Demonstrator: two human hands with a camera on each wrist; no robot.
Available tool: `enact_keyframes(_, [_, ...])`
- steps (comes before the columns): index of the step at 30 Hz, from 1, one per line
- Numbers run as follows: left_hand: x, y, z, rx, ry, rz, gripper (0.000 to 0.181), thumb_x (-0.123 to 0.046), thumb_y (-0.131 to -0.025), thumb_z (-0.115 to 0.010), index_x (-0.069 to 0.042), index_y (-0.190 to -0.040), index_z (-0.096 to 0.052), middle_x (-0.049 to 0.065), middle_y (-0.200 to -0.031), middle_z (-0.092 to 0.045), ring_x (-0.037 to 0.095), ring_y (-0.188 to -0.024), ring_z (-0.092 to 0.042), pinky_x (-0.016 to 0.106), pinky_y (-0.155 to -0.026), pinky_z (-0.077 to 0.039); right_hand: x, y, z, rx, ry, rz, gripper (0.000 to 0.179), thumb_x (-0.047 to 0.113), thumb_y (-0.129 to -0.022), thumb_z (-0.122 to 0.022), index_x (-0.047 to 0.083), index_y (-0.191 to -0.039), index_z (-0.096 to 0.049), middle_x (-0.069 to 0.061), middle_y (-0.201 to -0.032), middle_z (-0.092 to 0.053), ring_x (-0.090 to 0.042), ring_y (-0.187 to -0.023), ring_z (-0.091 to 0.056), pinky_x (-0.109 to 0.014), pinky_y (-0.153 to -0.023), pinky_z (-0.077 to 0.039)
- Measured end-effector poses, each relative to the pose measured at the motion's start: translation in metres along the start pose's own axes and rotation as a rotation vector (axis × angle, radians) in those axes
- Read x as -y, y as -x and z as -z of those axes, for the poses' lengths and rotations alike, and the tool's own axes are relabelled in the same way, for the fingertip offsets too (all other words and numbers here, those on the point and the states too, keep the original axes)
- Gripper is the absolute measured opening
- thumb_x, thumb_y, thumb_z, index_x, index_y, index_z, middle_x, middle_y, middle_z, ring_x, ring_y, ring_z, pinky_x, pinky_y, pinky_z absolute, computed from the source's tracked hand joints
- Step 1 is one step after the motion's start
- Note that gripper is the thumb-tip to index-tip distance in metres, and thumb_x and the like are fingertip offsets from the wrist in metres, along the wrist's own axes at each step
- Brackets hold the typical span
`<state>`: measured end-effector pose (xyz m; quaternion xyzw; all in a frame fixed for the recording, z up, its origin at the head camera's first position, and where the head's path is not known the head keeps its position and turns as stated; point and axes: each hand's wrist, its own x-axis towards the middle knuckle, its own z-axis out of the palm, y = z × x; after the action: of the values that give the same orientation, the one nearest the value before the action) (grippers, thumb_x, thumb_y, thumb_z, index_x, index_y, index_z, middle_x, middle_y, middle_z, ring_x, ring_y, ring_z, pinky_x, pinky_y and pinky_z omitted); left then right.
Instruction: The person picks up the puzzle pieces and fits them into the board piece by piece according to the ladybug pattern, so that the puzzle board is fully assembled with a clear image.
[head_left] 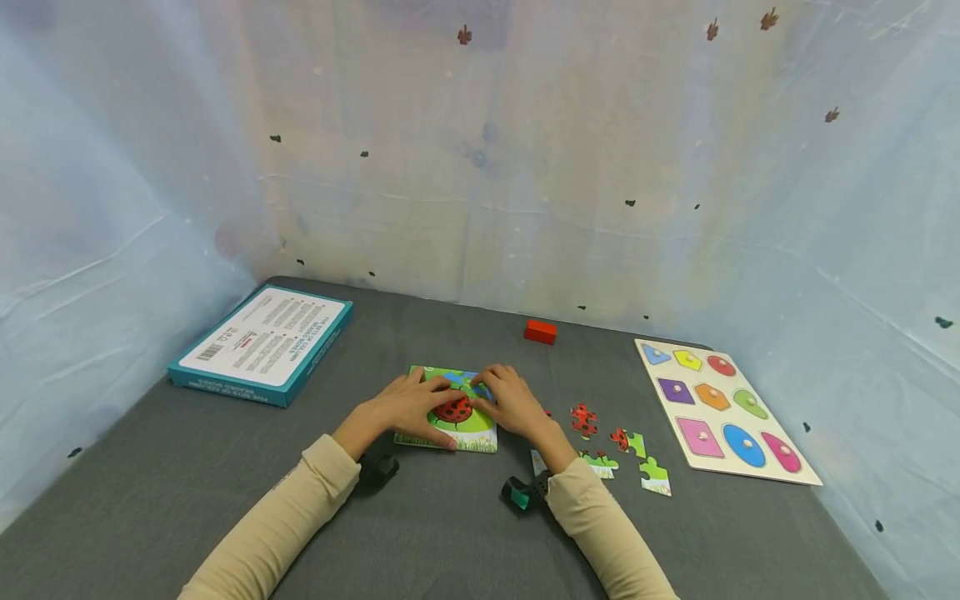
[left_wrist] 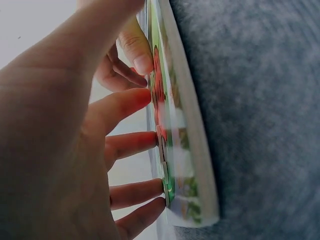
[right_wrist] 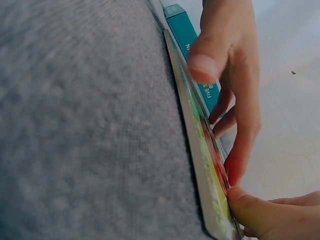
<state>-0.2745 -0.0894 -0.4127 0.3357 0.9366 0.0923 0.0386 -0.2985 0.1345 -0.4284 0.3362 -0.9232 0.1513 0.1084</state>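
Nearest, loose pieces [head_left: 655, 478] lie to the person's right. Just beyond, the puzzle board [head_left: 480, 440] lies flat beneath both hands: the left hand [head_left: 411, 407] is loosely spread, fingertips touching the picture; the right hand [head_left: 514, 405] bends over it, any grip hidden. Apparently a piece is being settled; the next move likely calls for careful lining-up and light pressing. Farther back sits a red block [head_left: 540, 332].
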Motion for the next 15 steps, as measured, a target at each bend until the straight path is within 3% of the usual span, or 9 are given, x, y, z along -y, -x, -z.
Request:
enact_keyframes(6, [0.001, -0.003, -0.003, 0.012, -0.024, 0.023, 0.083, -0.079, -0.073, -0.049, -0.034, -0.142, -0.040, 0.000, -0.144, -0.036, 0.035, -0.124, -0.034, 0.055, -0.096, -0.032, 0.001, 0.000, 0.003, 0.021, -0.015, -0.004, 0.035, 0.032, -0.088, -0.064, 0.009, -0.114, -0.063, -0.012, -0.117, -0.051, -0.028, -0.103, -0.047, -0.044, -0.084, -0.041])
enact_keyframes(15, [0.001, -0.002, -0.003, 0.001, -0.046, 0.010, 0.083, -0.075, -0.073, -0.054, -0.032, -0.142, -0.040, 0.005, -0.142, -0.035, 0.033, -0.124, -0.034, 0.053, -0.096, -0.034, 0.006, 0.006, 0.015, 0.159, -0.042, 0.033, 0.058, 0.043, -0.086, -0.065, 0.008, -0.130, -0.054, -0.011, -0.122, -0.051, -0.027, -0.109, -0.047, -0.046, -0.088, -0.041])
